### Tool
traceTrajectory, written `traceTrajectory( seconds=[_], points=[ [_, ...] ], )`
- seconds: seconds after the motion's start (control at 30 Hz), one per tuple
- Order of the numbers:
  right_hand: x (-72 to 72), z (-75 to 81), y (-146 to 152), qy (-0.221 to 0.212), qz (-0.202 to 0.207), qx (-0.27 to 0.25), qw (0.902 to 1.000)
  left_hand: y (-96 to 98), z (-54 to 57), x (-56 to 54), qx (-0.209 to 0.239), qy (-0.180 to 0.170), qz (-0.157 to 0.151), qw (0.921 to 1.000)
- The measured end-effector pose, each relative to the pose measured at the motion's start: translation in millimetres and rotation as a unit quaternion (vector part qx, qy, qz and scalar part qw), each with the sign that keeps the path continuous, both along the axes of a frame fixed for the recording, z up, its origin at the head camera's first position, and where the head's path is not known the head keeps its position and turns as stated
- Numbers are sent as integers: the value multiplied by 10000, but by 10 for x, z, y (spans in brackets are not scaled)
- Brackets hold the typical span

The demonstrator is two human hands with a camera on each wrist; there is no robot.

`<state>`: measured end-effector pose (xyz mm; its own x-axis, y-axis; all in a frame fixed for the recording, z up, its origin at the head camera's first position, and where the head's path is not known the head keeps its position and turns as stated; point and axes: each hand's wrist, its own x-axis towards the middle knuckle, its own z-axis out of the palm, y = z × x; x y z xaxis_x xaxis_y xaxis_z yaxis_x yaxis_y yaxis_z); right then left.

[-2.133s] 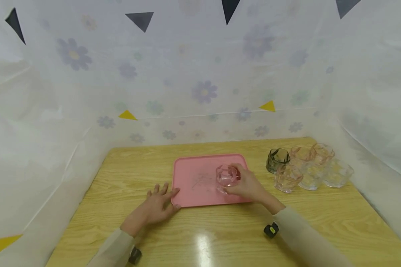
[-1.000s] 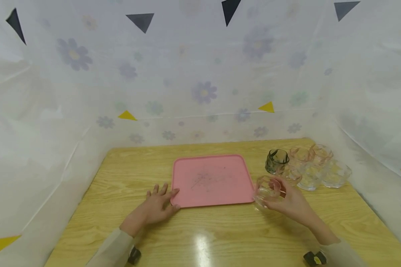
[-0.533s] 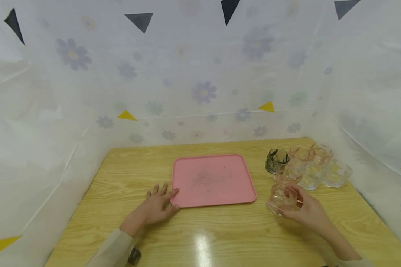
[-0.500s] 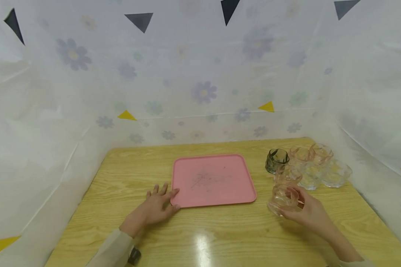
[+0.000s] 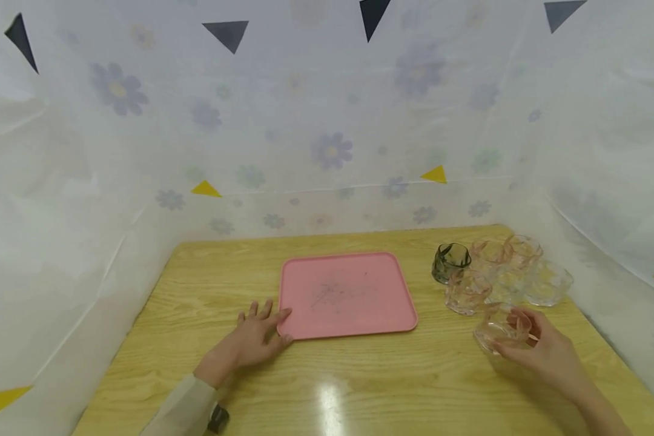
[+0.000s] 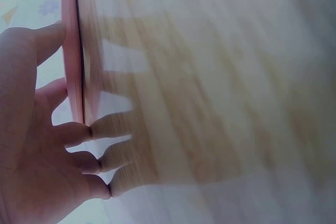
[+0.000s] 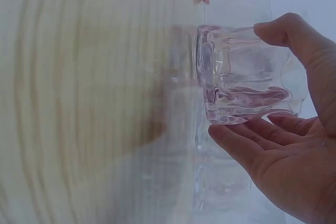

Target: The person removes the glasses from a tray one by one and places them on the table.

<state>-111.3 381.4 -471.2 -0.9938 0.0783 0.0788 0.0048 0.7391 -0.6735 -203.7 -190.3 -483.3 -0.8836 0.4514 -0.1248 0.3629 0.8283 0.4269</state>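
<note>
My right hand (image 5: pixel 545 351) holds a pale pink, clear glass tumbler (image 5: pixel 498 327) at the right front, thumb on the near side and fingers on the far side. In the right wrist view the tumbler (image 7: pixel 247 74) stands upright with its base close over the table. My left hand (image 5: pixel 253 339) lies spread at the pink tray's (image 5: pixel 349 327) near left corner, thumb and index finger touching its rim. The left wrist view has the other fingertips (image 6: pixel 102 190) on the wood beside the tray edge. Scribbled dark marks show on the tray.
Several tumblers stand grouped at the right: a smoky dark one (image 5: pixel 450 264), a pink one (image 5: pixel 467 292) just behind the held tumbler, more pink ones (image 5: pixel 523 251) behind and clear ones (image 5: pixel 547 283) at the side. White sheeting (image 5: pixel 327 121) encloses the wooden table (image 5: pixel 223 266).
My right hand has carried the tumbler off the tray, rightward to the table in front of the grouped tumblers. The left hand has stayed at the tray corner.
</note>
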Motion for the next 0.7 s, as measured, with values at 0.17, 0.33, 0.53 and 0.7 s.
traceTrajectory(
  seconds=[0.17,0.33,0.53,0.7],
  points=[
    [21,-4,192,-38,-128,-111,9998,-5,-21,1,64,93,-22,9999],
    [8,-6,353,-92,-248,97,9996,-7,-27,-1,73,122,-48,9999],
    [-16,-51,489,33,-282,106,9995,-7,-40,-9,68,120,-54,9999],
    [-20,-79,539,152,-330,137,9992,-10,-46,-19,10,79,-17,10000]
  ],
)
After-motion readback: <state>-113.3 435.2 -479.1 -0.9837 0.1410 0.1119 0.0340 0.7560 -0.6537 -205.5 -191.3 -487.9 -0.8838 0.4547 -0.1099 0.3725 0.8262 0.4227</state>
